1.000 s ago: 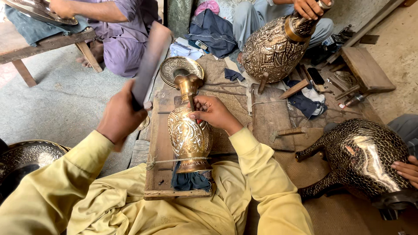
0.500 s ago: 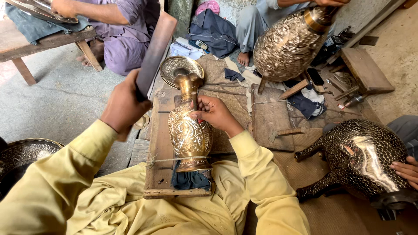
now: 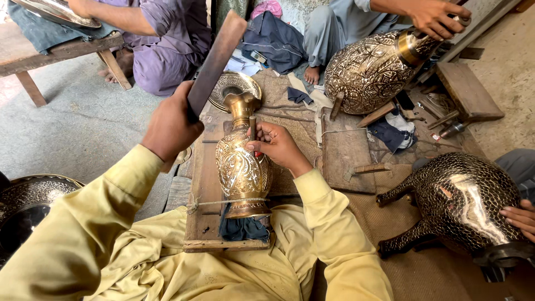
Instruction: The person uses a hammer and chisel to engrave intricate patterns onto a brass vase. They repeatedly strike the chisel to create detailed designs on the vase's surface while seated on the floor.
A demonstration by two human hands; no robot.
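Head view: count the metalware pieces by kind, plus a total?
Engraved brass vase under the right hand: 1
Large round engraved vessel: 1
Dark animal-shaped vessel: 1
Metal trays or dishes, at the left edge, top left and behind the vase: 3
Total: 6

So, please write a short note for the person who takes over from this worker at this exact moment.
Left hand: raised, gripping a flat dark bar above the work.
Right hand: holds a thin chisel against the neck of the brass vase.
The vase lies on a wooden board, tied down with cord near its base, a dark cloth under the foot.
Done: the body already shows engraved pattern.
Left: I cannot tell how much; the far side is hidden.
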